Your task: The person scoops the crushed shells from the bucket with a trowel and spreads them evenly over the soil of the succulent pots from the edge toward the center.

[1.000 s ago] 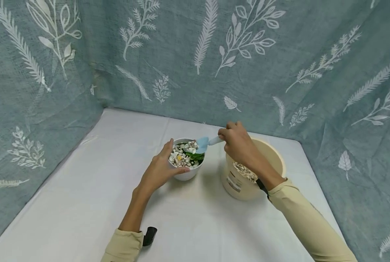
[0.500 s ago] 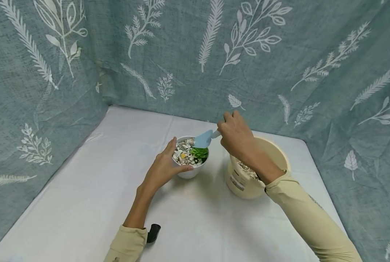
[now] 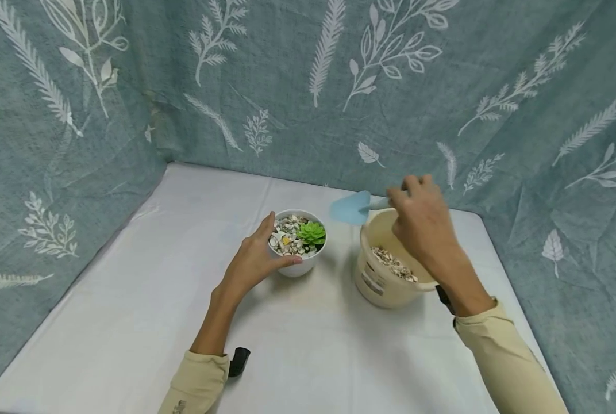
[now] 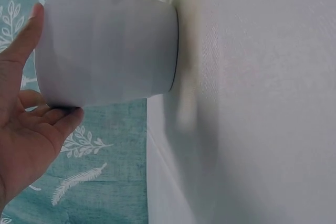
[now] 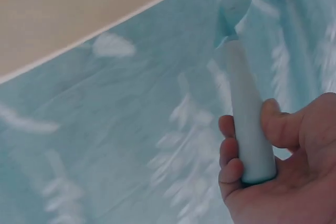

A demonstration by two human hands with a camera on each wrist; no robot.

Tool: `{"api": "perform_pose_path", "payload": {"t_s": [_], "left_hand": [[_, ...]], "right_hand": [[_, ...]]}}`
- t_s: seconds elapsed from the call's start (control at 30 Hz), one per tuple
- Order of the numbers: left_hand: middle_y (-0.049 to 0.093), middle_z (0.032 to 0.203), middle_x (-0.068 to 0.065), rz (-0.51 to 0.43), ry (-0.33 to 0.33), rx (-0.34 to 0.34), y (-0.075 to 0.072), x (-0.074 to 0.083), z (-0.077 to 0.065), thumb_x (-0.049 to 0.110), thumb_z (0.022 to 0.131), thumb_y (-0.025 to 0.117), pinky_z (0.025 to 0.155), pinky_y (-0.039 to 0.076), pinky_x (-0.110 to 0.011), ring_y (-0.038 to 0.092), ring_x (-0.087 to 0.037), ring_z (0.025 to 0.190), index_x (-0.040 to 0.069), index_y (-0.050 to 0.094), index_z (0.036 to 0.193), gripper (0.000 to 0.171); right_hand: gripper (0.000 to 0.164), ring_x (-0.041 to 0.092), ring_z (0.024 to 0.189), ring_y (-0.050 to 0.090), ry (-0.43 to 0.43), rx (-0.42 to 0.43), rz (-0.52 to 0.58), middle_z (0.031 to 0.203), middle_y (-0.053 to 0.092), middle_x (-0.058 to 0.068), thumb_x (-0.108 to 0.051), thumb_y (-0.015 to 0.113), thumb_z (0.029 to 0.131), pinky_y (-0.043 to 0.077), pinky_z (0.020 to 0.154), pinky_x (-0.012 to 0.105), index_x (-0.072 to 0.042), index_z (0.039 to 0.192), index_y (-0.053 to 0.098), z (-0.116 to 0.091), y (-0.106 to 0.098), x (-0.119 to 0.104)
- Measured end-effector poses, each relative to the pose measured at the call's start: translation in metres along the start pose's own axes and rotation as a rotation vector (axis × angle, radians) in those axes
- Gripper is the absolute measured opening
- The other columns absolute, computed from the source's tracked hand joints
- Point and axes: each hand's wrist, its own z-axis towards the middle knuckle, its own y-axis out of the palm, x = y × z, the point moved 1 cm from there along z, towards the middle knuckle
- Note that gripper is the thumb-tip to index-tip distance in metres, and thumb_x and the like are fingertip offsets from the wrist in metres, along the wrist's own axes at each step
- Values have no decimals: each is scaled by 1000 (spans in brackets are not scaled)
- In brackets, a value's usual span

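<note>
My left hand [image 3: 251, 263] grips a small white plant pot [image 3: 293, 271] near its rim, thumb on the near side and fingers on the far side. White and grey pebbles [image 3: 287, 241] and a bright green succulent [image 3: 312, 233] fill its top. In the left wrist view the pot's smooth wall [image 4: 110, 45] shows, with fingers curled at its rim. My right hand [image 3: 423, 221] holds a light blue trowel [image 3: 350, 209] above the far rim of a cream bucket [image 3: 377, 290]. The right wrist view shows fingers and thumb wrapped round the trowel's pale handle [image 5: 249, 114].
Pebbles [image 3: 393, 264] lie at the bottom of the bucket, to the right of the pot. A white cloth [image 3: 297, 345] covers the table. Behind it hangs a teal curtain [image 3: 287, 132] with white leaf prints, close to the table's back edge.
The trowel has tipped its pebbles into the pot and swung right, over to the bucket, its blade now bare. The succulent shows fully. My left hand stays on the pot.
</note>
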Motion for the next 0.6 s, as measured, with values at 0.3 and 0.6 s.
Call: {"api": "perform_pose_path", "payload": {"t_s": [0.3,0.6], "left_hand": [[18,152,-5,23,-42,-17,-24,-10,-5,70,63,66,99,32,-55,26,-36,133,29,2,147,113],[17,152,-5,13,-62,-26,-32,-26,-13,71,63,65,101,30,-56,24,-34,135,30,1,147,113]], "right_hand": [[15,31,68,41,146,-98,-22,77,54,13,4,67,77,33,58,42,-1,91,71,-52,-16,45],[15,24,72,44,108,-303,117,81,56,6,1,67,79,36,64,38,-7,91,72,-60,49,31]]}}
